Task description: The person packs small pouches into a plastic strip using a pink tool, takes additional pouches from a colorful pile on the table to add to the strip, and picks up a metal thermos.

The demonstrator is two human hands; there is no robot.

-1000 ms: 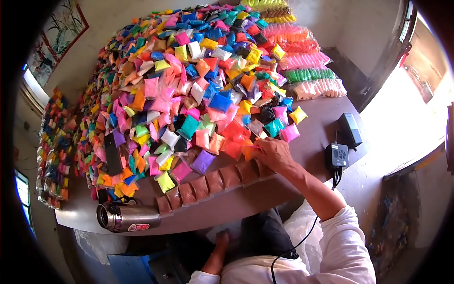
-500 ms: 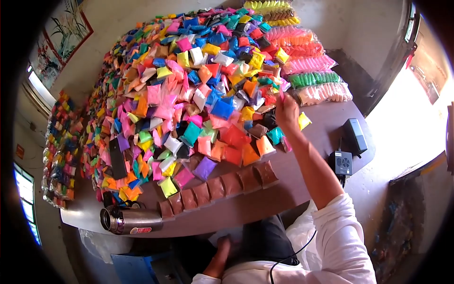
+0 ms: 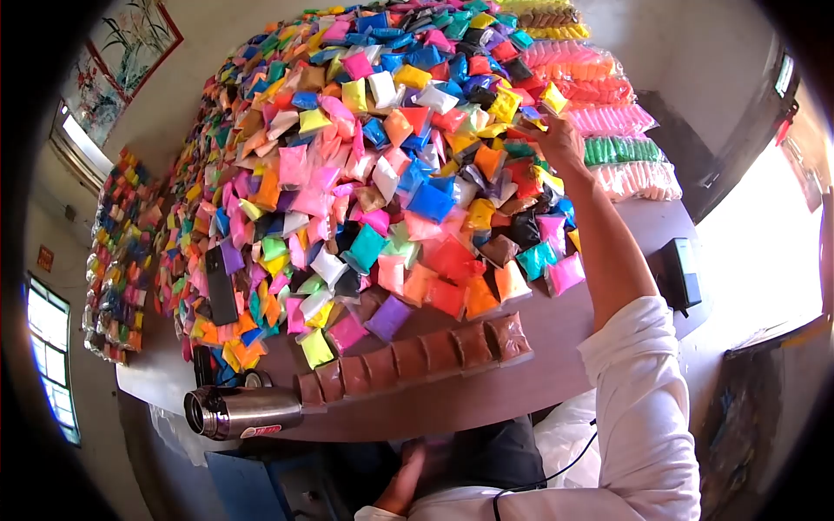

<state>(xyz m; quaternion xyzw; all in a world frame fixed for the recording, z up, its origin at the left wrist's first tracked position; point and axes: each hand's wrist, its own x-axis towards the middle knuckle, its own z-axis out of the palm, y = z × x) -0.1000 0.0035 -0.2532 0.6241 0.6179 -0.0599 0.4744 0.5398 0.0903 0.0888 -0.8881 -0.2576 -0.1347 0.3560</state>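
Note:
My right hand (image 3: 560, 143) reaches over the far right part of a large heap of small coloured packets (image 3: 382, 208). Its fingers look stretched out and apart among the packets, with nothing plainly held. Close by are a yellow packet (image 3: 553, 98) and an orange packet (image 3: 489, 161). My left hand (image 3: 407, 464) rests low by my lap, its fingers mostly hidden. Along the table's near side runs a row of brown packets (image 3: 413, 359), lying side by side. A pink packet (image 3: 565, 274) lies at the heap's right edge.
Clear bags of sorted packets (image 3: 630, 151) line the back right. A steel flask (image 3: 239, 412) lies at the near left, and a dark phone (image 3: 220, 286) lies on the heap. A black device (image 3: 680, 273) stands at the right edge of the table (image 3: 621, 252).
My right hand has moved farther into the heap, and its fingers now reach left among the packets. The camera view has shifted a little. My left hand stays by my lap.

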